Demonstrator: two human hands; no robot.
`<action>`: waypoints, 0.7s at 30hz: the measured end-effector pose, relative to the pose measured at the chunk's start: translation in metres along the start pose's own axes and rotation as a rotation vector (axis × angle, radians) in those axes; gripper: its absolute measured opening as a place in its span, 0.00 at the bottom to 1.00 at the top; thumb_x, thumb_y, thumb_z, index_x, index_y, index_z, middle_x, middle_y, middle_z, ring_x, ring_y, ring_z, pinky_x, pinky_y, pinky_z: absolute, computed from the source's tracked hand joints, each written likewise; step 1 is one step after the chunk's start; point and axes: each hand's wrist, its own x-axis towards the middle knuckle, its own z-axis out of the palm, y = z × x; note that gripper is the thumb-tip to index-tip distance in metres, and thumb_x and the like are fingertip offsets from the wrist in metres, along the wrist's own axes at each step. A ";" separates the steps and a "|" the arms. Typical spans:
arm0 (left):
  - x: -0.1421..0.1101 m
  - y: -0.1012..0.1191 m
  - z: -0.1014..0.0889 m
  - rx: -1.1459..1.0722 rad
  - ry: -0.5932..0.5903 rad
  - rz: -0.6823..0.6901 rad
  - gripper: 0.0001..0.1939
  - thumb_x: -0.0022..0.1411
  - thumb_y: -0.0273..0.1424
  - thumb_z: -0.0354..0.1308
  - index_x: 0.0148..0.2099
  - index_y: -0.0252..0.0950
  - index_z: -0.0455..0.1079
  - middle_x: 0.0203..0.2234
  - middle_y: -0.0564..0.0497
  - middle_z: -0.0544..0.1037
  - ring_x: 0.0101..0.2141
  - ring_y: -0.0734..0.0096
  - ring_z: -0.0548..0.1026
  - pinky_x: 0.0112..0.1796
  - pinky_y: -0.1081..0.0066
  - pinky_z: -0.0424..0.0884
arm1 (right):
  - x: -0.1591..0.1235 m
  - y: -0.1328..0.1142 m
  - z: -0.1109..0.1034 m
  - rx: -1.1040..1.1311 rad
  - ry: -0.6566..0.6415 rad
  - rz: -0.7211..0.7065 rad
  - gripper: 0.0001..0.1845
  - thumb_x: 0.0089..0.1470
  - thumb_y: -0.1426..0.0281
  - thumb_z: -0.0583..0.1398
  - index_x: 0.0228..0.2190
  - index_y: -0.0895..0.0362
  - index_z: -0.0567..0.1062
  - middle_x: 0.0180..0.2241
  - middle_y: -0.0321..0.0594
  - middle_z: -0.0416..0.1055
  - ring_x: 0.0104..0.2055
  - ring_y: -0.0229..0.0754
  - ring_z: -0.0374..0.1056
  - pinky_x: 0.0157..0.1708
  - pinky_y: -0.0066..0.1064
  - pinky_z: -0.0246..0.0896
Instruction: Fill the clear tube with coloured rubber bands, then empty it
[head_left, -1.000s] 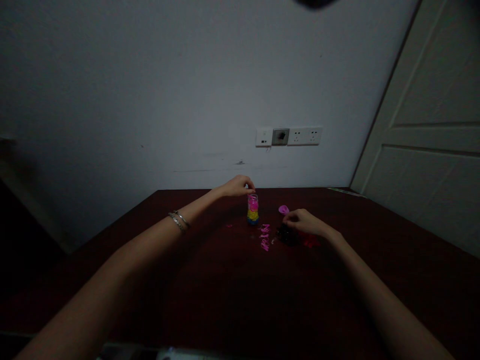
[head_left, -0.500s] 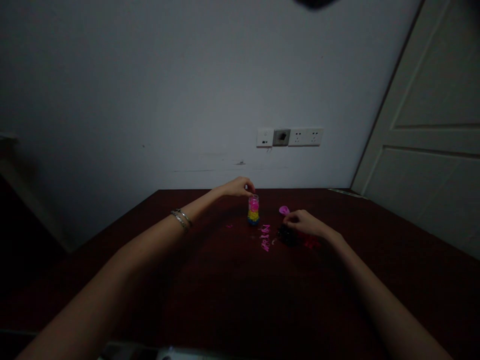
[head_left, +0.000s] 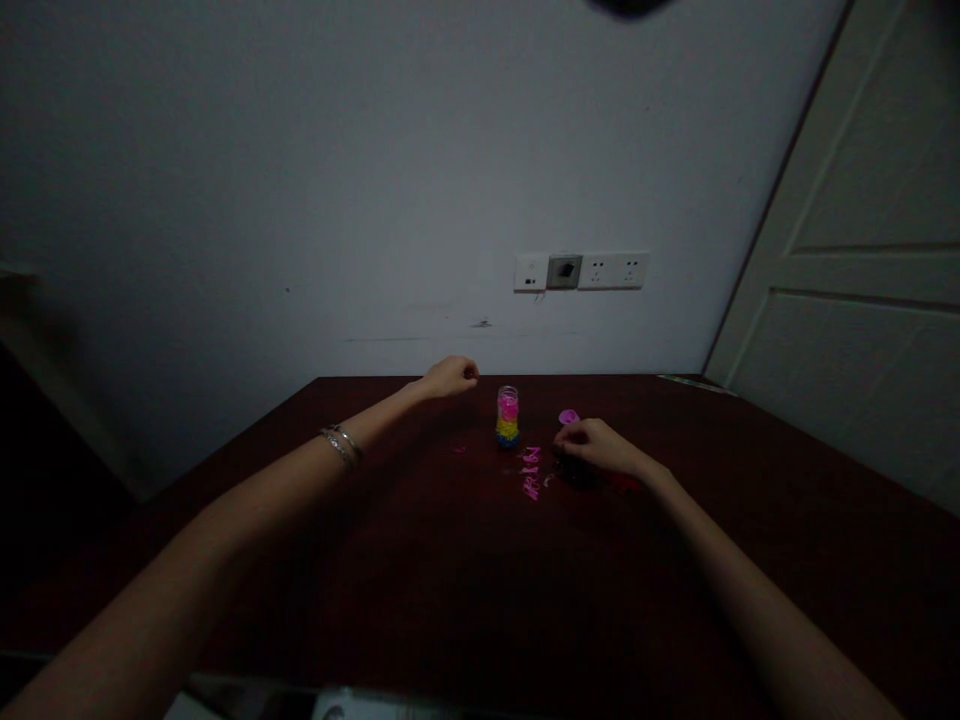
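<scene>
A small clear jar (head_left: pixel 508 417) stands upright on the table, filled in layers of blue, yellow and pink bits. Left of it and apart from it, my left hand (head_left: pixel 451 376) hovers with curled fingers; whether anything is inside them is hidden. My right hand (head_left: pixel 596 443) is lowered over a dark pile (head_left: pixel 576 474), its fingertips pinched together at the pile's near-left edge. What the pinch holds is too dark to make out. Pink loops (head_left: pixel 531 475), like small rubber bands, lie between the jar and my right hand. A purple cup-shaped piece (head_left: pixel 568 417) sits just behind that hand.
The dark red-brown table (head_left: pixel 420 560) reaches to a pale wall with a row of sockets (head_left: pixel 581 271). One pink bit (head_left: pixel 458 449) lies left of the jar. Some red pieces (head_left: pixel 624 484) show beneath my right wrist. A panelled door (head_left: pixel 862 270) stands at the right.
My left hand has left the jar's mouth and moved to the left. My right hand has shifted slightly left over the dark pile. The jar stays in place.
</scene>
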 end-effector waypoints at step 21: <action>-0.049 -0.022 0.060 -0.086 -0.483 -0.027 0.04 0.43 0.24 0.58 0.25 0.36 0.72 0.23 0.52 0.75 0.24 0.76 0.69 0.25 0.79 0.60 | 0.004 -0.029 0.026 0.339 -0.203 0.022 0.15 0.44 0.67 0.60 0.35 0.61 0.75 0.28 0.39 0.71 0.28 0.36 0.66 0.30 0.28 0.61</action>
